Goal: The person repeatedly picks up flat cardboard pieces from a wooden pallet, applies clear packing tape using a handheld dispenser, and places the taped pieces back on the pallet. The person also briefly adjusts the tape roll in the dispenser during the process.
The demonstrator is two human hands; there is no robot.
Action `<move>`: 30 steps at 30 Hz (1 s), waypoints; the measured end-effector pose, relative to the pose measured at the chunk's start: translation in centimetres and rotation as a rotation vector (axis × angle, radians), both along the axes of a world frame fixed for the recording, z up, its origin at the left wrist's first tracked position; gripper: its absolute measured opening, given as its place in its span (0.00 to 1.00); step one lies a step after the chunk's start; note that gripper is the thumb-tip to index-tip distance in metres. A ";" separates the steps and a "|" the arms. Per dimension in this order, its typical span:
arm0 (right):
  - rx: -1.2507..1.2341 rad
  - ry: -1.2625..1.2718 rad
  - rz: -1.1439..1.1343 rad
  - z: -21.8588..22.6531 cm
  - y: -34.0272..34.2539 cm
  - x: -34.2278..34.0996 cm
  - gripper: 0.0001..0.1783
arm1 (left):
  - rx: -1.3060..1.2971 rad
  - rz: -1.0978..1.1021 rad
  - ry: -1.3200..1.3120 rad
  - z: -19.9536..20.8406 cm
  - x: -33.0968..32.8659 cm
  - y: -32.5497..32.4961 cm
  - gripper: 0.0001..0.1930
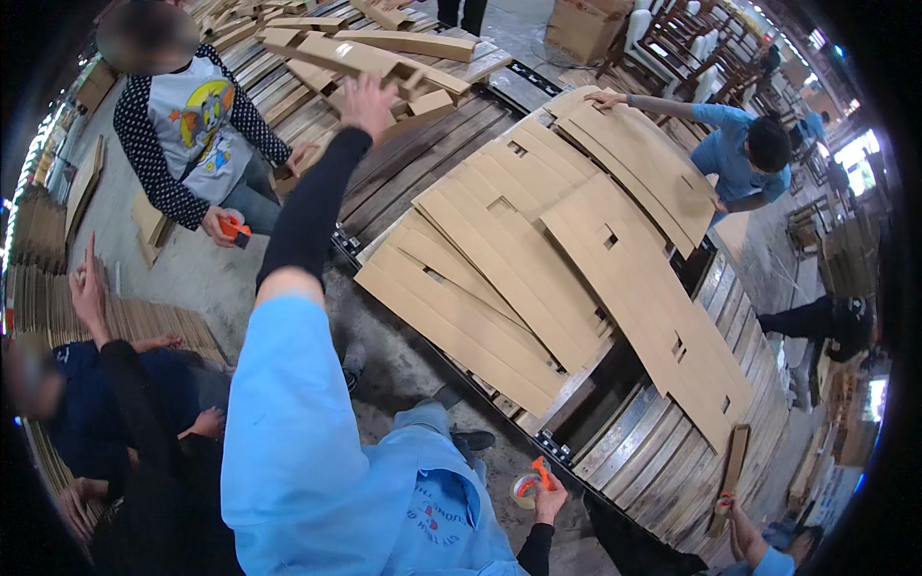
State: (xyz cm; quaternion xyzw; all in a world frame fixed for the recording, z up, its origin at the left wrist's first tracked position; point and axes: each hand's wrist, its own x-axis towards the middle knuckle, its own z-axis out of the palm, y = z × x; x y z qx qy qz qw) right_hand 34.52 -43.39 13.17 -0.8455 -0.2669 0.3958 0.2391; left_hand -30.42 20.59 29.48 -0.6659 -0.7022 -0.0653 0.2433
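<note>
Near the left edge, flat stacks of cut cardboard are laid on the floor, and an orange tape dispenser is gripped by a co-worker in spotted sleeves. The left hand is raised at full arm's length, fingers spread wide with nothing held, just short of the folded cardboard pieces piled beyond it. Slotted cardboard sheets are fanned, overlapping, across the slatted wooden desk (probably so that each can be lifted off singly). The right hand is closed around a tape roll with an orange cutter, kept low by the desk's near edge, apart from the sheets. Further right, the sheets are pressed flat by a co-worker in blue, and a narrow cardboard strip is held up by another person's hand.
</note>
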 end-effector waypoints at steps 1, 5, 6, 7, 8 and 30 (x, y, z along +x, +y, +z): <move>-0.024 0.009 -0.027 0.0 -0.8 0.0 0.25 | 0.039 -0.097 -0.128 -3.7 2.2 -1.7 0.16; 0.018 -0.068 0.062 1.1 -2.9 0.3 0.27 | -0.421 -0.255 -0.366 -19.0 12.8 -16.2 0.28; 0.036 -0.103 0.038 0.4 -3.2 -0.1 0.24 | -0.618 -0.241 -0.300 -22.3 14.9 -20.6 0.32; 0.055 0.018 -0.141 0.3 -4.3 -0.7 0.23 | -0.768 -0.283 -0.263 -25.1 17.1 -24.7 0.33; 0.004 0.063 -0.221 1.5 -5.3 -1.3 0.22 | -0.925 -0.324 -0.230 -27.2 19.7 -28.7 0.35; -0.126 0.146 -0.829 9.6 -18.8 -5.5 0.12 | -0.574 -0.481 -0.873 -26.2 58.6 -17.4 0.21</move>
